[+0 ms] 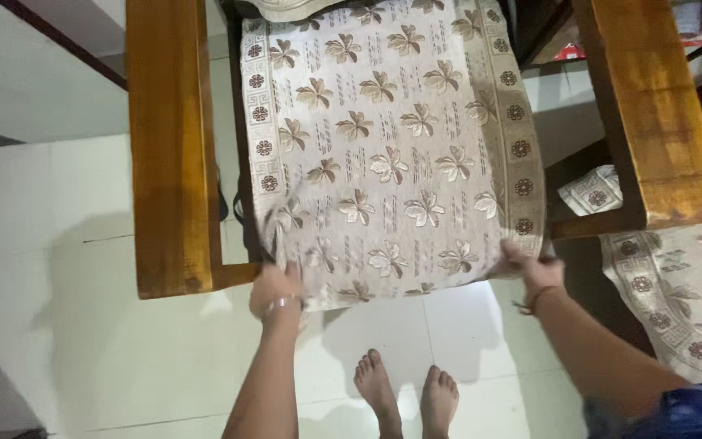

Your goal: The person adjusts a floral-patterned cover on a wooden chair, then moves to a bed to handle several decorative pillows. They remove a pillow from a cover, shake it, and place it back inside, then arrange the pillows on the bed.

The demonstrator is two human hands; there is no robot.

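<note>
A beige seat cover [392, 154] with brown leaf patterns and a bordered edge lies over the seat of a wooden armchair [168, 146]. My left hand [276, 286], with a bangle at the wrist, grips the cover's front left corner, where the cloth bunches. At the front right corner my right hand [530, 267], with a thread band on the wrist, holds the cover's edge. Both hands are at the seat's front rim.
The chair's wide wooden arms [660, 122] flank the seat. A second seat with a matching cover [684, 293] stands at the right. My bare feet [406, 394] rest on the white tiled floor [50, 244] below the chair.
</note>
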